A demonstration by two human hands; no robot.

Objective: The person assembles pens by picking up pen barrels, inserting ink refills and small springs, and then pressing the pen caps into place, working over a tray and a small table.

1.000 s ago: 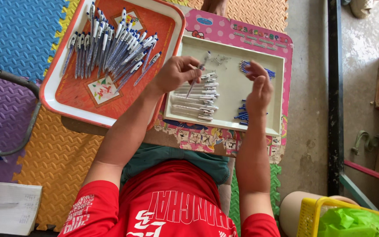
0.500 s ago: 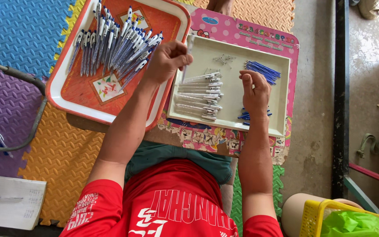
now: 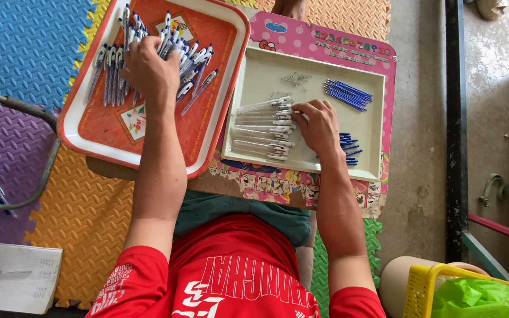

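Observation:
My left hand (image 3: 148, 70) lies knuckles-up on a heap of white-and-blue pens (image 3: 189, 65) in the orange tray (image 3: 166, 138). Its fingertips are buried among the pens, so what they hold is hidden. My right hand (image 3: 319, 125) rests in the beige tray (image 3: 372, 147), thumb and fingers pinched on the end of one clear pen barrel (image 3: 266, 109) at the top of a row of such barrels. Blue refills (image 3: 349, 94) lie at the tray's far right, more of them (image 3: 349, 148) just beside my right wrist. A few small springs (image 3: 296, 78) lie at the tray's far side.
Both trays sit on a low pink table (image 3: 325, 44) over coloured foam floor mats (image 3: 36, 47). A notepad with a pen (image 3: 13, 277) lies at the lower left. A yellow basket with a green bag (image 3: 472, 294) is at the lower right, beside a metal frame (image 3: 455, 118).
My left hand carried a pen from the beige tray over to the pile in the orange tray. My right hand moved from the blue refills to the clear barrels.

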